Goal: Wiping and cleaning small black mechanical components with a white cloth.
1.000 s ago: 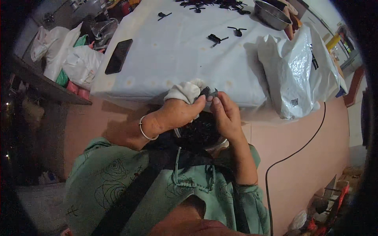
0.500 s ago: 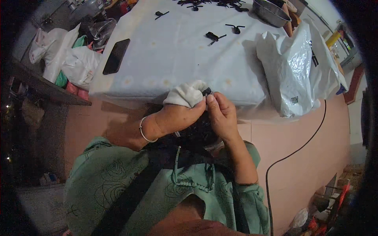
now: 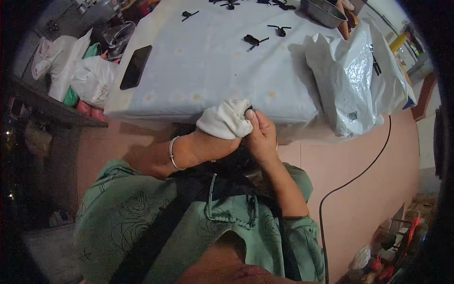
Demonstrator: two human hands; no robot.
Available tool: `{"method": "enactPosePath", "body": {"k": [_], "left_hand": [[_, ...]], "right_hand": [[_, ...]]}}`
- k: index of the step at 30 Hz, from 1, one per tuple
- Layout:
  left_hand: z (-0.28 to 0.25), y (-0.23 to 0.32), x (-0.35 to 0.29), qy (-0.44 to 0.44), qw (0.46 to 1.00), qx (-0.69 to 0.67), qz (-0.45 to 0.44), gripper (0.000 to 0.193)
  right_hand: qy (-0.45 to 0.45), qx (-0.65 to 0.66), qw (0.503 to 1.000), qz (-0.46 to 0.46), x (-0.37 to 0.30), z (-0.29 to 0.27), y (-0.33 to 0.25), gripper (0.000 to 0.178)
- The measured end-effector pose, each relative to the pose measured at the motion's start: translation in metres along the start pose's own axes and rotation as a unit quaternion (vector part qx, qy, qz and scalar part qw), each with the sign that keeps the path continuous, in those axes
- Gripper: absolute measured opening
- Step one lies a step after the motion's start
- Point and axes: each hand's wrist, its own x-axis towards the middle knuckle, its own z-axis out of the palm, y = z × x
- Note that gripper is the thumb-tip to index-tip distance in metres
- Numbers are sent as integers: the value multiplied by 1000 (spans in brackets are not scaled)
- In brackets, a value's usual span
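Observation:
My left hand (image 3: 208, 146) comes in over the table's near edge, its fingers covered by a bunched white cloth (image 3: 223, 120). Its thumb lies along the cloth's lower side, and the grip is closed. At the cloth's right end a small black piece (image 3: 248, 109) pokes out, mostly hidden. My right hand (image 3: 261, 136) pinches that piece between thumb and fingers, right against the cloth. Similar small black pieces with thin strips lie farther off: one black piece (image 3: 252, 40) and another (image 3: 281, 31) beyond my hands, one (image 3: 190, 15) to the left.
A pale cloth covers the table (image 3: 189, 71). A dark phone (image 3: 136, 67) lies at its left; a white plastic bag (image 3: 340, 85) stands at its right edge, near a metal bowl (image 3: 324, 13). A black cable (image 3: 355, 178) runs over the floor. Filled bags (image 3: 94, 79) crowd the left.
The right hand has curled closer against the cloth, and less of the black piece shows. The cloth has turned and spread a little to the right. The view has shifted slightly.

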Motion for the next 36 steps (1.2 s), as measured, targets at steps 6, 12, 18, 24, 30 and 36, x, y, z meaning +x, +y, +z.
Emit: {"method": "enactPosePath", "body": {"k": [6, 12, 18, 24, 30, 36], "left_hand": [[15, -19, -7, 110, 977, -181, -6, 22], [-1, -23, -4, 40, 836, -475, -273, 18], [3, -29, -3, -35, 893, -364, -261, 13], [-2, -11, -2, -134, 800, -532, -245, 21], [9, -4, -8, -40, 823, -502, -264, 24], [7, -8, -2, -45, 869, -436, -230, 18]], "right_hand": [[-29, -85, 996, 19, -1, -12, -12, 18], [-69, -161, 985, -7, 4, -15, -22, 16], [-43, -354, 908, -218, 2, -23, -31, 8], [31, -265, 938, -219, 0, -16, -25, 11], [16, -226, 971, -77, 1, -18, -28, 18], [-93, -190, 977, -20, -1, -24, -28, 27]]}}
